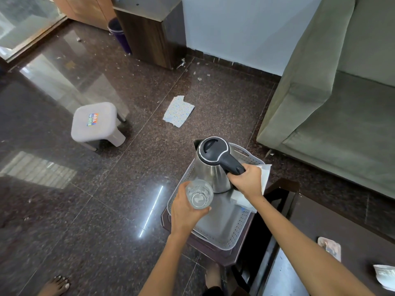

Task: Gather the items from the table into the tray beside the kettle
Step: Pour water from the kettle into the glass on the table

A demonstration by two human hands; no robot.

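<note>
A grey perforated tray (233, 236) rests on a small dark side table (226, 256). A steel kettle (210, 167) with a black lid and handle stands in the tray's far half. My right hand (246, 180) grips the kettle's black handle. My left hand (186, 210) holds a clear drinking glass (199, 194) over the tray's left edge, right beside the kettle. White paper napkins (264, 176) lie under my right hand at the tray's right rim. On the dark table at lower right lie a small packet (329, 247) and a white wrapper (384, 275).
A green sofa (333, 107) fills the right side. A pale plastic stool (96, 124) and a patterned paper sheet (178, 112) sit on the dark granite floor. A wooden cabinet (149, 30) and a purple bin (118, 33) stand at the back. My bare feet (56, 285) show below.
</note>
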